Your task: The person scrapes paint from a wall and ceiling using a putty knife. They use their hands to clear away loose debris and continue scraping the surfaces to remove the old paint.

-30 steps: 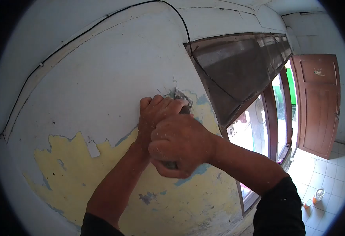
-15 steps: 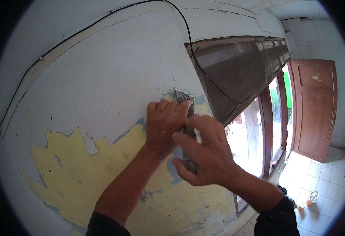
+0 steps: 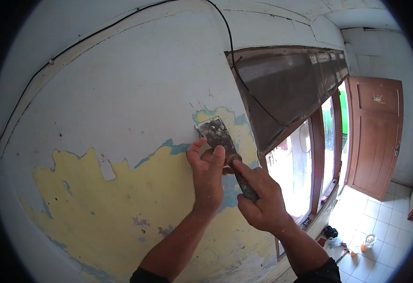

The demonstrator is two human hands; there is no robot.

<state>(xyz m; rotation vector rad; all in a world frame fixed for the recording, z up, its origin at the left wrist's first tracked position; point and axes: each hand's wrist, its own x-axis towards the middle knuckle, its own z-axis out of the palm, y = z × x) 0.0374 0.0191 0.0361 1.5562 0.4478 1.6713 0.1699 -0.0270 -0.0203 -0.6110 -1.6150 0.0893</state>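
A scraper (image 3: 217,133) with a wide, stained metal blade is tilted up and to the left against the wall, its blade edge by the border of white paint and bare patches. My right hand (image 3: 263,198) is wrapped round its dark handle. My left hand (image 3: 208,174) holds the lower part of the blade, thumb on top and fingers partly behind it. The wall (image 3: 121,94) has white paint above and a yellow layer (image 3: 102,212) with blue-green edges below.
A brown cover (image 3: 277,80) hangs over the window at the right, with a black cable across it. Farther right stands a brown door (image 3: 375,137). Cups and a black item (image 3: 331,232) are on the tiled floor (image 3: 376,212).
The scraper has turned so that its blade leans left, its face now in view. My left hand has moved from over the blade to its lower part, palm turned. My right hand has shifted slightly right.
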